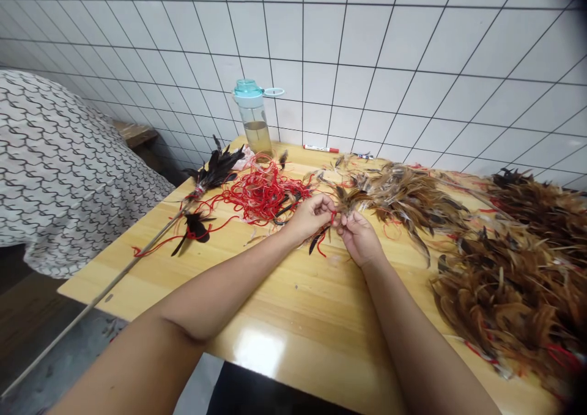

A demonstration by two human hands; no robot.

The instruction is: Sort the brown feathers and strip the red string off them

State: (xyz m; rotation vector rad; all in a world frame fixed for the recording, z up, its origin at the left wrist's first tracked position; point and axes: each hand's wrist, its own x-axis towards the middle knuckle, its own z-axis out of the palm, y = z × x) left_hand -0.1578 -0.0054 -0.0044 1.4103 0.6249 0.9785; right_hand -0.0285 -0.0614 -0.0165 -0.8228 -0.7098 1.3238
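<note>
My left hand [312,219] and my right hand [361,238] meet above the middle of the wooden table, fingers pinched close together. Between them a short piece of red string [333,217] passes at the quill end of a small bunch of brown feathers [352,196]. The left fingers are closed on the string and the right ones on the bunch's base; the fingertips partly hide the contact. A loose red tail and a dark feather [313,244] hang below. Left of my hands lies a tangled heap of red string [259,190], with a dark-handled tool [288,208] partly buried in it.
A long stick [114,275] with black feathers [215,169] tied at its tip overhangs the table's left edge. A water bottle [257,124] and a red marker [321,149] are near the tiled wall. Brown feather piles [513,280] cover the right side. Patterned cloth [77,170] hangs at left.
</note>
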